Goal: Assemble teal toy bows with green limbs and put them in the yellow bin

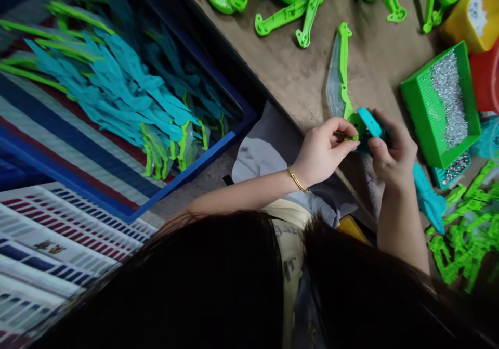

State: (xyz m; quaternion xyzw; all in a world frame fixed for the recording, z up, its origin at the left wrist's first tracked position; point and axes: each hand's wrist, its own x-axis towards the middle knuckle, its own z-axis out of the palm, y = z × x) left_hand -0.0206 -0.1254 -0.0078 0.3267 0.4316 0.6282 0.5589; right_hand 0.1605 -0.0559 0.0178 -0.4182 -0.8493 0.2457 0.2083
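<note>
My left hand [317, 149], a gold bracelet at its wrist, pinches a small green plastic piece [352, 138] between thumb and fingertips. Facing it, my right hand [395, 149] grips a turquoise plastic part [369, 121] by its edge. From between the hands a long green plastic arm [343, 70] with a clear flap [333, 86] reaches away over the table; how it joins the turquoise part is hidden by my fingers. Another turquoise part [429, 198] lies beside my right forearm.
Green plastic pieces [288, 18] line the table's far side. A green tray of small metal parts [415, 104] stands right, near yellow [463, 21] and red containers [485, 81]. More green parts [463, 234] lie lower right. Left, a blue crate [187, 175] holds turquoise-and-green pieces.
</note>
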